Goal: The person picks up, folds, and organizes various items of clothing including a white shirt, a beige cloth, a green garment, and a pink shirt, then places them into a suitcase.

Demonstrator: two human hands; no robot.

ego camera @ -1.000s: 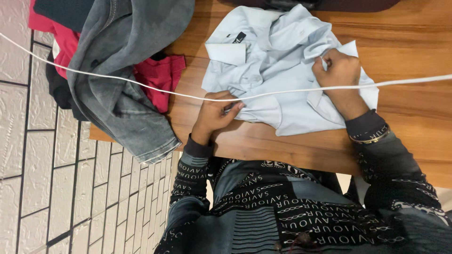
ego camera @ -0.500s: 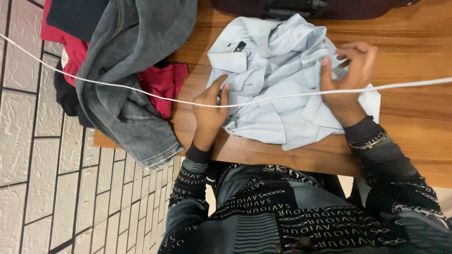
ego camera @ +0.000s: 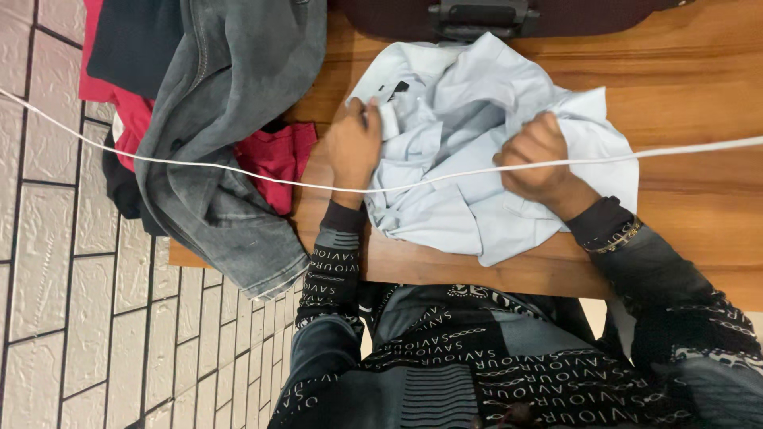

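On the wooden table (ego camera: 699,87), a light blue shirt (ego camera: 469,119) is lying crumpled at the near-centre of the surface, with its lower edge reaching toward the near table edge. Left hand (ego camera: 351,147) is gripping the shirt at its left side, by the collar area; the fingers are curled and pressed together around a fold of fabric, with a small roll of cloth showing past the fingertips. Right hand (ego camera: 539,157) is sitting on the middle of the shirt, closed into a fist, the fingers bunching a gathered ridge of fabric inside it. A bracelet (ego camera: 612,238) is showing at the right wrist, just below the dark cuff. A thin white cord (ego camera: 199,163) is running across the whole view from left to right, passing over both wrists and the shirt. To the left, grey jeans (ego camera: 230,119) are hanging over the left table edge, lying on top of a red garment (ego camera: 278,155) and a dark garment (ego camera: 135,40). At the far edge, a dark bag (ego camera: 477,14) is touching the shirt's far side. Tiled floor (ego camera: 63,302) is showing left of the table.
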